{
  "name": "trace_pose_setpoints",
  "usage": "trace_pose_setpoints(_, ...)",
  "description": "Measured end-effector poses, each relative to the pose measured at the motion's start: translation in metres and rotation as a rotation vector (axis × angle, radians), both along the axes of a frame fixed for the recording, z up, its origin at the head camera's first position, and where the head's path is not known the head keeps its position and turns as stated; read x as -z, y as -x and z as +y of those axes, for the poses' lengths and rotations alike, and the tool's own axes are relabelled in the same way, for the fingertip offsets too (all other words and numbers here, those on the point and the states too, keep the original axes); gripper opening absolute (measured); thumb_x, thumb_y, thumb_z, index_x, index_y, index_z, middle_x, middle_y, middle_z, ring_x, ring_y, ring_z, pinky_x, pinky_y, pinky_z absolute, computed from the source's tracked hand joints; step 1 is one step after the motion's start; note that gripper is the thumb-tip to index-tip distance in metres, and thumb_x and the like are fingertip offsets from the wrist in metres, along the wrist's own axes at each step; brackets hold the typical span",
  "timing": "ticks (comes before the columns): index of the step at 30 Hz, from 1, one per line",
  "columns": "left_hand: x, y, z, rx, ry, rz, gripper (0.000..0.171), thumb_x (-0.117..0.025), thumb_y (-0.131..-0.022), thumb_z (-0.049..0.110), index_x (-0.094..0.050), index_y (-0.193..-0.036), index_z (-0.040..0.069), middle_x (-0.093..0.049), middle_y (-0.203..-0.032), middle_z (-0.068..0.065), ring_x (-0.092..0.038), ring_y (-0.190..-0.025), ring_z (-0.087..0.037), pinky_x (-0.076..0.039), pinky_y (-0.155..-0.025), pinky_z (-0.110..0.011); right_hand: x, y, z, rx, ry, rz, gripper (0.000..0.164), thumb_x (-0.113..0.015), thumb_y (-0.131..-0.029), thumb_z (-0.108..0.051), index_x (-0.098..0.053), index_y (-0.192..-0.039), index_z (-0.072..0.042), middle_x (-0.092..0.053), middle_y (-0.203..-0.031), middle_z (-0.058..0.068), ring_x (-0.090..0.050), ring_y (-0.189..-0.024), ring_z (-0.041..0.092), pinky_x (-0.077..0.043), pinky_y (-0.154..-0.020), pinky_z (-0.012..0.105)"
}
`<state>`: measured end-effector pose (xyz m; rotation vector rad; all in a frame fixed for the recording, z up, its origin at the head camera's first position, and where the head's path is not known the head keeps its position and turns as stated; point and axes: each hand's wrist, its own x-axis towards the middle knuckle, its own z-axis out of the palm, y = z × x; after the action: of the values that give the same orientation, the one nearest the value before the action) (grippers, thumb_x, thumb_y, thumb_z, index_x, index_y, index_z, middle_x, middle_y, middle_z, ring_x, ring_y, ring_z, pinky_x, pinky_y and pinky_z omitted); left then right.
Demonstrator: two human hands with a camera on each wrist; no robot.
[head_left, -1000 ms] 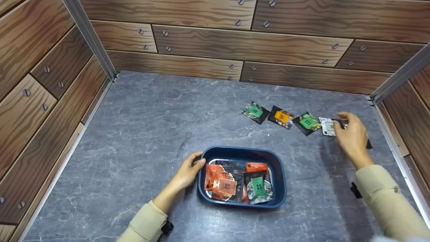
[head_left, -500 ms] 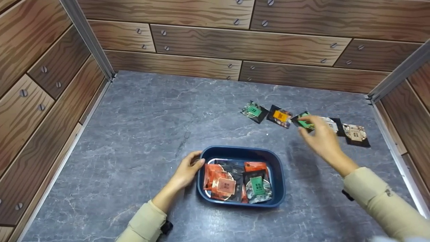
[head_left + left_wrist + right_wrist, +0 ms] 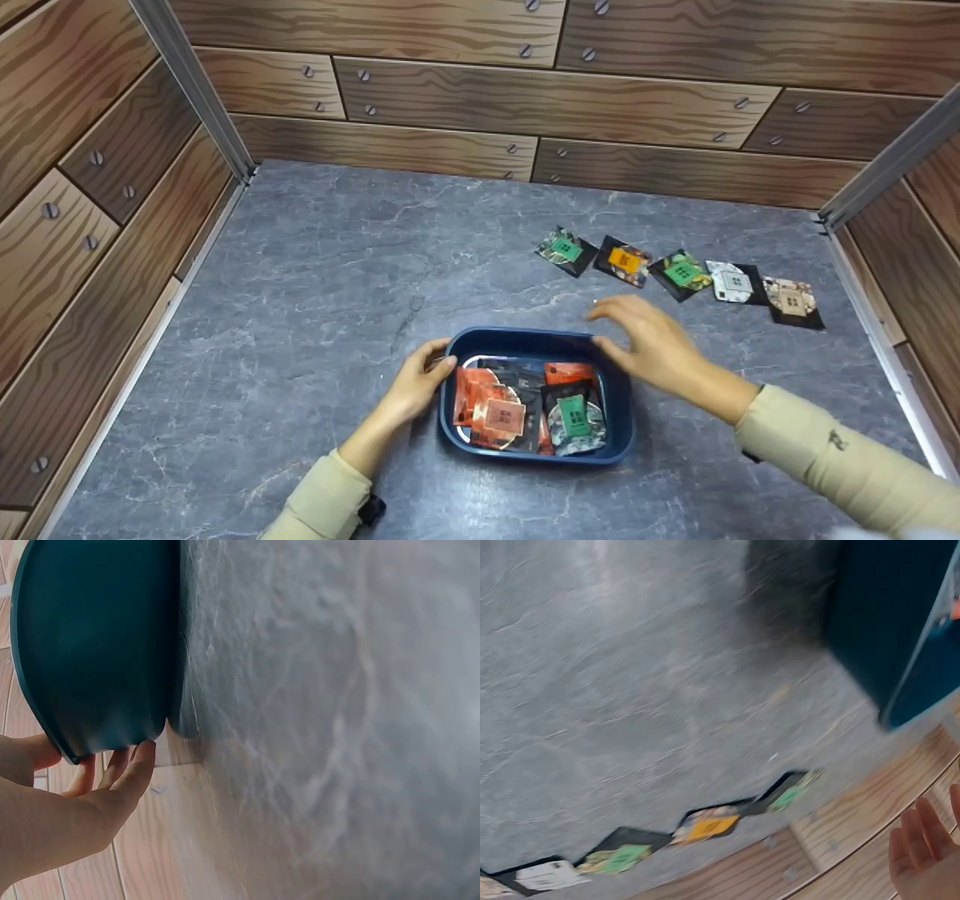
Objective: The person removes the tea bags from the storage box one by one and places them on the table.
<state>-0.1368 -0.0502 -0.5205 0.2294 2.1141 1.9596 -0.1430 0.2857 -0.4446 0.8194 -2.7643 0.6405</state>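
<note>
A dark blue plastic bin (image 3: 537, 457) holds several sachets, among them a red-orange sachet (image 3: 501, 417) and a black one with a green label (image 3: 576, 417). My left hand (image 3: 414, 381) grips the bin's left end; the left wrist view has the thumb at the rim and the fingers against the outer wall. Over the bin's far right corner hovers my right hand (image 3: 660, 349), fingers spread and holding nothing. Behind it runs a slanting row of sachets: green-labelled (image 3: 566, 250), orange-labelled (image 3: 623, 261), another green-labelled (image 3: 681, 274), white (image 3: 733, 282) and beige (image 3: 793, 301).
Grey marbled tabletop (image 3: 322, 285) surrounds the bin. Wood-patterned panels (image 3: 450, 97) stand at the back and both sides, with a metal post (image 3: 195, 90) at the left corner. The row of sachets reaches close to the right wall.
My right hand has moved left and nearer from the white sachet, past the green-labelled one, to above the bin's corner. The beige sachet has come into sight. My left hand and the bin stay put.
</note>
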Motion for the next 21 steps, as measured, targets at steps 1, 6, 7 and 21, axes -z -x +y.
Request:
trace_pose_setpoints(1,0.0,0.0,0.0,-0.002,-0.009,-0.007,0.037,-0.051,-0.1,0.0,-0.044,-0.132,-0.019,-0.054,-0.129,-0.035,-0.054,-0.12,-0.044,-0.05,-0.1,-0.041,0.0,-0.002,-0.005,-0.022,-0.014,-0.006,0.033,-0.079,-0.083,-0.011,-0.068,-0.114,-0.009,-0.065,-0.121,0.008,-0.058,-0.114,0.026,-0.049,-0.1,0.046)
trace_pose_setpoints(6,-0.001,-0.001,-0.001,-0.004,-0.006,0.002,0.037,-0.051,-0.1,0.0,-0.044,-0.131,-0.02,-0.054,-0.128,-0.035,-0.054,-0.121,-0.045,-0.05,-0.101,-0.042,-0.003,-0.012,-0.028,-0.147,-0.078,-0.005,0.031,-0.078,-0.083,-0.013,-0.069,-0.113,-0.011,-0.064,-0.122,0.008,-0.059,-0.114,0.024,-0.05,-0.099,0.043)
trace_pose_setpoints(7,-0.001,-0.001,-0.001,-0.004,-0.006,0.003,0.037,-0.051,-0.1,-0.001,-0.044,-0.131,-0.02,-0.054,-0.128,-0.036,-0.054,-0.121,-0.045,-0.049,-0.101,-0.042,-0.004,-0.013,-0.033,-0.178,-0.087,-0.001,0.031,-0.077,-0.083,-0.012,-0.069,-0.113,-0.012,-0.064,-0.122,0.008,-0.059,-0.114,0.023,-0.051,-0.098,0.042)
trace_pose_setpoints(21,-0.001,0.0,-0.002,0.01,0.013,-0.009,0.038,-0.051,-0.101,0.001,-0.045,-0.132,-0.018,-0.054,-0.13,-0.035,-0.053,-0.122,-0.045,-0.049,-0.101,-0.042,-0.007,-0.019,-0.075,-0.512,-0.216,0.03,0.032,-0.079,-0.083,-0.015,-0.069,-0.113,-0.012,-0.063,-0.122,0.004,-0.059,-0.112,0.021,-0.051,-0.097,0.037)
